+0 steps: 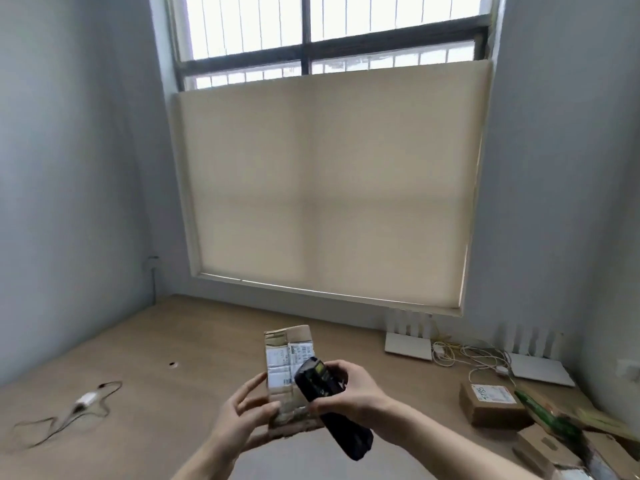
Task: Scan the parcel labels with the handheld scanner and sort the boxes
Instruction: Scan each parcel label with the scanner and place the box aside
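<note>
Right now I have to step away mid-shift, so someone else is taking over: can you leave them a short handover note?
Left hand: holds the small cardboard parcel upright, label facing you.
Right hand: grips the black handheld scanner, its head in front of the label.
Other parcels: a labelled brown box lies on the table at right; more cardboard sits at the right edge, partly cut off.
Done: I cannot tell whether any label has been scanned, or whether the box at right is already sorted.
Left: confirm this scan, set the parcel down in its group, then check the remaining boxes.

Handwritten green "5155" on right box label, held parcel's label illegible
</note>
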### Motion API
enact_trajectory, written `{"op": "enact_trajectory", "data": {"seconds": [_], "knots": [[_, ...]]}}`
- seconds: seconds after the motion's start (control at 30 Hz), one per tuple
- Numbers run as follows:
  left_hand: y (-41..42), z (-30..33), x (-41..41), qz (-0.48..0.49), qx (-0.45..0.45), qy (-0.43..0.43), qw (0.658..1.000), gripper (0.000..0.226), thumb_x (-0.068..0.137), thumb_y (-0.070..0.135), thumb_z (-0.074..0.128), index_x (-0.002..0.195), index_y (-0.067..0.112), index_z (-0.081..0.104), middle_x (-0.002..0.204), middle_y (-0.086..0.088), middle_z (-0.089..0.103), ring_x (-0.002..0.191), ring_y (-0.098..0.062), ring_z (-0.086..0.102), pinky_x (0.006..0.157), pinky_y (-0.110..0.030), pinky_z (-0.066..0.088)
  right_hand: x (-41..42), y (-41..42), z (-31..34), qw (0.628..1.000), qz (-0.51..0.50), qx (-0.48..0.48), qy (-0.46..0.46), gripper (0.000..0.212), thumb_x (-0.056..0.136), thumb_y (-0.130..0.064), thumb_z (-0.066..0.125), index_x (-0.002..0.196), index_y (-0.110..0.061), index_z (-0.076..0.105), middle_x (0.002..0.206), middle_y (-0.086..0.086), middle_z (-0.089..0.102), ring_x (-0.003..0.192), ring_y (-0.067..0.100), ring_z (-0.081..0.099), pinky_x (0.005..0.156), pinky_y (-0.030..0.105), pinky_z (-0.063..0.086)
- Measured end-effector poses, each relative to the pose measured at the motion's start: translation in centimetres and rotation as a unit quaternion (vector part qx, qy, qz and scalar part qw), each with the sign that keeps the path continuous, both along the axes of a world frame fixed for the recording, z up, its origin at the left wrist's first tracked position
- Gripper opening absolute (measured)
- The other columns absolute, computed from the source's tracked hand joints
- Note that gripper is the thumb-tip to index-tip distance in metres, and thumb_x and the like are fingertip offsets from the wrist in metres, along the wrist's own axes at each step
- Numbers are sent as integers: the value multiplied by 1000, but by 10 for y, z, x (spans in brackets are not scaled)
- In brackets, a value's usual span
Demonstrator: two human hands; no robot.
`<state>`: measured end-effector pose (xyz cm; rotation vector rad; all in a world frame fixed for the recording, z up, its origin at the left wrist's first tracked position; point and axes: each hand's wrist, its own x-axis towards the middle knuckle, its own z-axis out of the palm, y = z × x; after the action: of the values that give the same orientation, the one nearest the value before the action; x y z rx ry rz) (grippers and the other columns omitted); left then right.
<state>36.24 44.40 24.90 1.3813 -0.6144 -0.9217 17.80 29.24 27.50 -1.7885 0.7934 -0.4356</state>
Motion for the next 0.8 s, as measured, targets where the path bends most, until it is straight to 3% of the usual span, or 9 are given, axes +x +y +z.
{"op": "enact_trajectory", "data": {"seconds": [0.2,0.37,0.5,0.6,0.67,0.8], "knots": [[168,10,121,90,-4,-21,996,59,78,5,83,125,35,64,107,-5,78,94,-32,76,68,-42,62,149,125,14,992,119,-30,3,69,53,-27,96,116,-28,71,93,-19,78,86,-1,73,73,13,54],[315,7,199,205,-6,-65,977,48,83,8,80,124,29,66,112,-1,77,95,-21,76,70,-30,60,267,247,10,974,225,-32,-2,51,55,-20,94,102,-29,75,94,-14,79,83,2,74,69,15,55],[421,-6,242,306,20,-94,947,44,84,8,79,123,26,67,118,-6,73,110,-20,69,95,-37,58,347,342,0,948,317,-39,0,49,52,-25,94,98,-28,77,91,-12,79,80,4,74,69,16,55],[489,-18,267,357,44,-104,927,41,86,10,78,119,31,66,122,-3,71,115,-14,65,98,-30,54,398,403,-11,924,380,-44,8,55,53,-24,95,105,-27,77,94,-14,78,84,3,74,73,15,54],[527,-28,283,388,59,-95,915,42,87,11,77,123,30,65,130,-5,67,124,-21,59,110,-41,46,430,437,-20,910,413,-44,19,56,57,-21,96,109,-23,76,96,-13,78,86,2,74,73,13,53],[583,-49,317,423,98,-81,897,45,88,22,76,128,35,61,142,-4,57,135,-24,49,118,-47,34,493,491,-42,885,461,-45,40,53,60,-21,97,108,-23,74,100,-6,79,92,8,74,83,21,58]]}}
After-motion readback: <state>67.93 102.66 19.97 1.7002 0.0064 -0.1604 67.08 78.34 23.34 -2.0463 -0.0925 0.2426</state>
